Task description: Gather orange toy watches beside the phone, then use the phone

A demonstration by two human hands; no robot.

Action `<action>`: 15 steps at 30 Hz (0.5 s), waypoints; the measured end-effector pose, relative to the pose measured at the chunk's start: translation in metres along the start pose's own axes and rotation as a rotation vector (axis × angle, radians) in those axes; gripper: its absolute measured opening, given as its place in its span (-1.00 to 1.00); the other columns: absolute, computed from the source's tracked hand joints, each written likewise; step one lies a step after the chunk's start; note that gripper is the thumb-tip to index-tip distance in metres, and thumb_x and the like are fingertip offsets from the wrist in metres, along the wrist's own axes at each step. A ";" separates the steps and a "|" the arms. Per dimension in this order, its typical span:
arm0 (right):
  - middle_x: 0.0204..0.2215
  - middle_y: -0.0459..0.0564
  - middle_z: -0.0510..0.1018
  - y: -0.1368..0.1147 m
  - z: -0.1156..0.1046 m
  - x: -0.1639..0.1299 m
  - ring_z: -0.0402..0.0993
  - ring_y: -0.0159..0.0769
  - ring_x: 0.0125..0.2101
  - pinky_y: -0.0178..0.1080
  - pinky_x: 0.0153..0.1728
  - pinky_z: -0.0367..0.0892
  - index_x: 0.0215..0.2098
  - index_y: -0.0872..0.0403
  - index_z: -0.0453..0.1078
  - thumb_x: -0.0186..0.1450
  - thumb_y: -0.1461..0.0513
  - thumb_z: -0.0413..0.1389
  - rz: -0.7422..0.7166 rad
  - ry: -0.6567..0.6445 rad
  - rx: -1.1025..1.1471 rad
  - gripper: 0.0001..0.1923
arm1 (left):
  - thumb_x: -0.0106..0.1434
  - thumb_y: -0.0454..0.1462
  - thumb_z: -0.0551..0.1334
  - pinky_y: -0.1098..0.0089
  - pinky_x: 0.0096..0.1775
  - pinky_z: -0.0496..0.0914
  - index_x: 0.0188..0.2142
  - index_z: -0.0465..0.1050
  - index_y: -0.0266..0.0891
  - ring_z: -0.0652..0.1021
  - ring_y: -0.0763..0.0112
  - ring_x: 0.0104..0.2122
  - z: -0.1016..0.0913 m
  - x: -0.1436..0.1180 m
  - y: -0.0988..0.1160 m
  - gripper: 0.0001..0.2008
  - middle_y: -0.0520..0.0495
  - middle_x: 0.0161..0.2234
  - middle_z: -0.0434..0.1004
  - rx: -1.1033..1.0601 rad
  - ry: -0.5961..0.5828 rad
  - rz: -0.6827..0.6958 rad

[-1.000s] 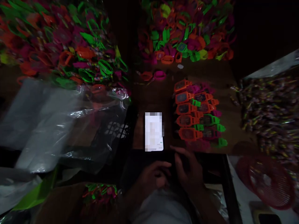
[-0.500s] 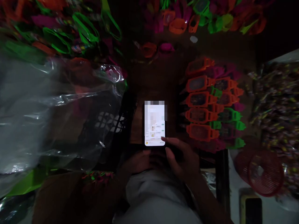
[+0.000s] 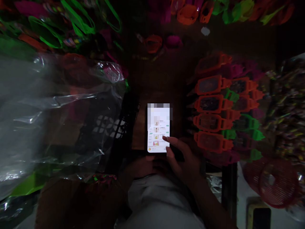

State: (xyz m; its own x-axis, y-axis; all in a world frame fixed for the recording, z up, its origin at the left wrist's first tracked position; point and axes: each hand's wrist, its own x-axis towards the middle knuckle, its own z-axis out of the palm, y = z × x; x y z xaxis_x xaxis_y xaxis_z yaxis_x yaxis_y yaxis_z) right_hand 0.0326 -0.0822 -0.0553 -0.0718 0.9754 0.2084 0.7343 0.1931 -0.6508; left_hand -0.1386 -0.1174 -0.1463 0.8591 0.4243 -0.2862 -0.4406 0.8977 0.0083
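Observation:
A smartphone with a brightly lit screen stands out in the dark middle of the view. Its screen shows a list with small pictures and text, part of it blurred into blocks. My left hand is closed at the phone's lower edge, holding it from below; most of its fingers are lost in shadow. From the right, my right hand reaches over with index finger and thumb apart. The index fingertip is on or just above the lower right of the screen, and the thumb tip is by the bottom right corner.
Rows of orange, green and pink plastic watch-shaped pieces lie on the right. Clear plastic bags cover the left, beside a black basket. Farther right are a red basket, another phone and many small wrapped pieces.
The list on the screen has scrolled up. My right index finger has moved slightly up and left over the screen. The surroundings shift as the camera's view changes, while the phone stays nearly in place.

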 end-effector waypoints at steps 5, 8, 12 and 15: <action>-0.18 -0.04 0.65 -0.002 -0.001 -0.006 0.62 -0.32 -0.25 -0.31 -0.26 0.55 0.11 -0.04 0.34 0.36 0.30 0.06 0.036 0.031 0.068 -0.64 | 0.29 -0.09 0.22 0.29 -0.10 0.33 0.01 0.50 -0.30 0.56 0.28 -0.16 0.001 0.001 0.000 -0.60 -0.22 -0.08 0.58 0.023 0.007 -0.006; -0.12 0.01 0.64 -0.001 0.000 -0.007 0.62 -0.28 -0.15 -0.28 -0.17 0.56 0.14 -0.01 0.30 0.36 0.29 0.07 0.041 0.039 0.075 -0.62 | 0.28 -0.07 0.22 0.29 -0.07 0.33 -0.01 0.50 -0.32 0.56 0.29 -0.16 0.002 0.001 0.001 -0.58 -0.23 -0.10 0.59 0.030 0.009 -0.022; -0.09 0.04 0.62 0.008 0.003 -0.009 0.61 -0.20 -0.10 -0.16 -0.13 0.56 0.16 -0.01 0.28 0.34 0.27 0.09 0.080 0.076 0.119 -0.59 | 0.28 -0.06 0.23 0.28 -0.08 0.34 -0.01 0.50 -0.30 0.55 0.28 -0.16 0.002 0.001 0.003 -0.59 -0.22 -0.10 0.58 0.037 0.017 -0.037; -0.06 0.03 0.62 0.013 0.002 -0.010 0.60 -0.19 -0.09 -0.16 -0.12 0.55 0.17 -0.04 0.27 0.31 0.28 0.12 0.115 0.091 0.121 -0.55 | 0.28 -0.06 0.23 0.27 -0.09 0.35 0.00 0.49 -0.28 0.54 0.26 -0.12 0.000 0.000 0.003 -0.59 -0.24 -0.03 0.55 0.063 0.007 -0.035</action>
State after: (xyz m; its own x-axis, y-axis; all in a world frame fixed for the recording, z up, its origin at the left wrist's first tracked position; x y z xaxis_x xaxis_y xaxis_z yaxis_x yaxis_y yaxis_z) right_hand 0.0410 -0.0892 -0.0671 0.0732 0.9793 0.1888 0.6469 0.0975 -0.7563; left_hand -0.1395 -0.1149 -0.1459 0.8719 0.3917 -0.2938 -0.3928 0.9178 0.0579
